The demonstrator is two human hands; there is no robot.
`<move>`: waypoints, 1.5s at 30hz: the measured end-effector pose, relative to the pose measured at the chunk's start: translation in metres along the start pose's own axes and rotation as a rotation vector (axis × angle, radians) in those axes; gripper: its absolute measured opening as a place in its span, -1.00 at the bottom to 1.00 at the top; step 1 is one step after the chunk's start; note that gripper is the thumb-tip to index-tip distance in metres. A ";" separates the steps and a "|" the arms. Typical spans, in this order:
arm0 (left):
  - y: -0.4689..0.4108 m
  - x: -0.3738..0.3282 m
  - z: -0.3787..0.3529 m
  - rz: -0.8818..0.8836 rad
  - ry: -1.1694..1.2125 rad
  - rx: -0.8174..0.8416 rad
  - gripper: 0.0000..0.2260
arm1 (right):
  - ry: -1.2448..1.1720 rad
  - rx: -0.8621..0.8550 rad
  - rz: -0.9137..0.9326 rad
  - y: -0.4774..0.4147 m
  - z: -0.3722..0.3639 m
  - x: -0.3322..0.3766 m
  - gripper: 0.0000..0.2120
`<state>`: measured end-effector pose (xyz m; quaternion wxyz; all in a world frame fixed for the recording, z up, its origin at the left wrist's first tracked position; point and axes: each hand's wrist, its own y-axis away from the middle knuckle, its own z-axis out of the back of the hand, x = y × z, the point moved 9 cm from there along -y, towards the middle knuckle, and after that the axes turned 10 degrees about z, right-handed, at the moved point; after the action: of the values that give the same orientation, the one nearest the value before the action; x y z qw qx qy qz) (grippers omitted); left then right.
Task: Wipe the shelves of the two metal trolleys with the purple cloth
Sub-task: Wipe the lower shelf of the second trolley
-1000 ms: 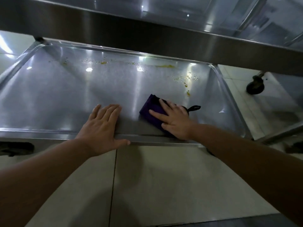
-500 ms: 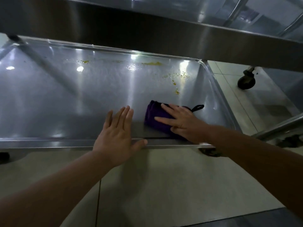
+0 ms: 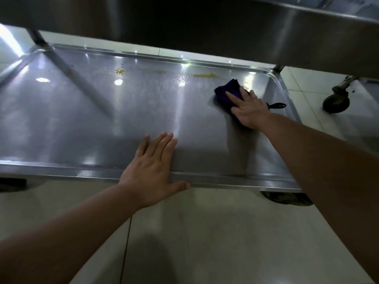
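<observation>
Right grip (image 3: 249, 111) presses purple cloth (image 3: 228, 91) near shelf's (image 3: 102, 128) far-right rim.

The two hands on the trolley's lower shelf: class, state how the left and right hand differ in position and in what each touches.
1. The right hand presses the purple cloth; the left hand holds nothing.
2. The left hand lies across the shelf front rim, thumb over the edge; the right hand is toward the far right corner, near the yellow stains.
Both lie flat, palm down.
</observation>
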<state>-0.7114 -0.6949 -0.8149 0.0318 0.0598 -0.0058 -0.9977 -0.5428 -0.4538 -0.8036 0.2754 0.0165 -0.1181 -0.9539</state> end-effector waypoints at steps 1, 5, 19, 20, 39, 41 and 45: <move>0.000 0.000 0.000 0.006 -0.002 -0.001 -0.05 | -0.011 -0.004 -0.013 0.005 0.001 0.000 -0.49; 0.001 -0.001 0.005 0.013 0.003 -0.047 -0.04 | -0.034 -0.023 -0.057 0.030 -0.003 -0.002 -0.49; 0.000 -0.046 0.019 -0.010 0.041 -0.081 -0.09 | 0.078 0.078 0.305 0.158 -0.045 0.054 -0.46; -0.005 -0.057 0.019 -0.012 0.062 -0.067 -0.08 | 0.076 0.081 0.327 0.164 -0.046 0.054 -0.48; -0.039 -0.077 -0.002 -0.041 0.109 -0.060 0.01 | 0.005 -0.083 0.117 0.044 -0.013 -0.024 -0.49; -0.036 -0.080 -0.003 -0.087 0.074 -0.057 0.01 | -0.016 -0.074 0.083 0.029 -0.007 -0.032 -0.48; -0.035 -0.082 -0.003 -0.091 0.055 -0.063 0.00 | -0.019 -0.037 -0.011 0.019 -0.002 -0.059 -0.50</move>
<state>-0.6322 -0.6549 -0.8089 -0.0114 0.0864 0.0291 -0.9958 -0.4826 -0.4388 -0.8035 0.2690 0.0030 -0.1030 -0.9576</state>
